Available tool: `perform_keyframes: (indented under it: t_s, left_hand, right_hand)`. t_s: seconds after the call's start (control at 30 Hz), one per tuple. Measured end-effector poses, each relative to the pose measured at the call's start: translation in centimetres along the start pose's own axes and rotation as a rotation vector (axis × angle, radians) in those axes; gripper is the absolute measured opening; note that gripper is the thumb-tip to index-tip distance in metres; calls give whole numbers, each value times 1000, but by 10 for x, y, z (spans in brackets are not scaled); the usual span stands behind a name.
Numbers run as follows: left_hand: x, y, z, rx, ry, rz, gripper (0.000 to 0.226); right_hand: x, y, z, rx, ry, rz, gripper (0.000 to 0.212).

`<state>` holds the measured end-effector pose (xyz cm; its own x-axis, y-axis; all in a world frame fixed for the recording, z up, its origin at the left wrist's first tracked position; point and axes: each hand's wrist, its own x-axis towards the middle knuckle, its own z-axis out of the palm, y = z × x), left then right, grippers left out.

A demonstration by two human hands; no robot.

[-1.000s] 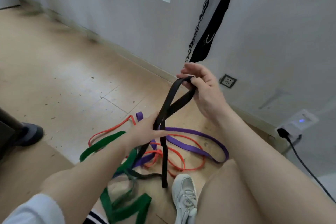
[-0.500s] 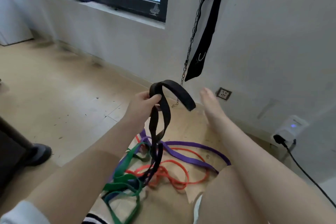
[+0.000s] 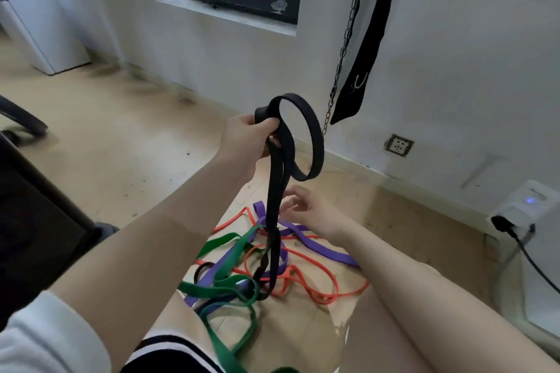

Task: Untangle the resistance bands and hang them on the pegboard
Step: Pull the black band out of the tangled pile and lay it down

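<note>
My left hand (image 3: 248, 138) grips a black resistance band (image 3: 306, 124) and holds it up, so its top curls into a loop and its length hangs down into the pile. On the floor lie a green band (image 3: 224, 288), a purple band (image 3: 318, 244) and an orange band (image 3: 327, 291), all tangled with the black one's lower end. My right hand (image 3: 306, 206) hovers lower, just right of the hanging black band, fingers apart and holding nothing. No pegboard is in view.
A metal chain (image 3: 342, 54) and a black strap (image 3: 363, 63) hang on the white wall. A wall socket (image 3: 398, 145), a white plugged-in device (image 3: 524, 206) with a black cable, a window sill, and a dark object (image 3: 36, 200) at left surround the wooden floor.
My left hand has lifted the black band higher. My right hand let go of it a second ago and has dropped down beside the hanging part. The view tilted upward.
</note>
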<state>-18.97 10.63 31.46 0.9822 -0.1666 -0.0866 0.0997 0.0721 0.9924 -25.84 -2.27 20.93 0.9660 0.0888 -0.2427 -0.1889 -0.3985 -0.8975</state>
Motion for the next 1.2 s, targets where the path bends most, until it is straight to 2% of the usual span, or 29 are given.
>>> perform_keyframes:
  t_s: [0.1, 0.2, 0.27, 0.3, 0.37, 0.4, 0.47, 0.53, 0.63, 0.67, 0.77, 0.87, 0.93, 1.0, 1.03, 1.13, 1.2]
  left_hand:
    - [11, -1, -9, -43, 57, -16, 5]
    - [27, -12, -20, -8, 138, -29, 11]
    - [35, -29, -33, 33, 167, -156, 21]
    - [36, -39, -41, 116, 145, -257, 28]
    - [31, -64, -56, 497, -1, -466, 36]
    - [24, -75, -59, 693, -88, -506, 37]
    - [7, -95, -54, 838, -212, -407, 32]
    - [-9, -111, -44, 677, -293, -267, 26]
    - [-34, -119, -29, 399, -475, -210, 29]
    - [-38, -122, -28, 354, -490, -189, 27]
    - [-45, -118, -29, 296, -392, -94, 12]
    - [-44, -111, -35, 309, -329, 15, 21]
    - [-38, -103, -39, 409, -281, 104, 21]
    - [-31, -90, -42, 542, -172, 237, 21]
    - [-26, -81, -45, 600, -109, 337, 20]
    - [-9, -54, -54, 667, -3, 599, 18]
    - [-1, -36, -59, 663, 16, 717, 19]
  right_hand:
    - [-4, -5, -4, 27, -18, -6, 16]
    - [-8, -6, -3, 88, -6, 11, 14]
    - [-7, -7, -2, 115, 91, 44, 11]
    - [-7, -10, -2, 144, 146, 65, 12]
    - [-5, -15, -7, 240, 247, 110, 15]
    - [-5, -16, -9, 315, 276, 135, 16]
    - [-3, -15, -10, 486, 296, 190, 17]
    - [-1, -14, -7, 646, 303, 234, 20]
    - [0, -13, -2, 858, 278, 205, 19]
    - [-1, -14, -2, 905, 268, 178, 20]
    - [-4, -17, -4, 1021, 259, 95, 23]
    - [-6, -20, -4, 1071, 284, 34, 24]
    - [-7, -22, -4, 1103, 306, 0, 23]
    - [-10, -28, -9, 1019, 314, -16, 24]
    - [-14, -32, -12, 902, 315, -7, 25]
    - [-22, -45, -24, 400, 393, 56, 23]
    - [-21, -54, -34, 165, 502, 17, 20]
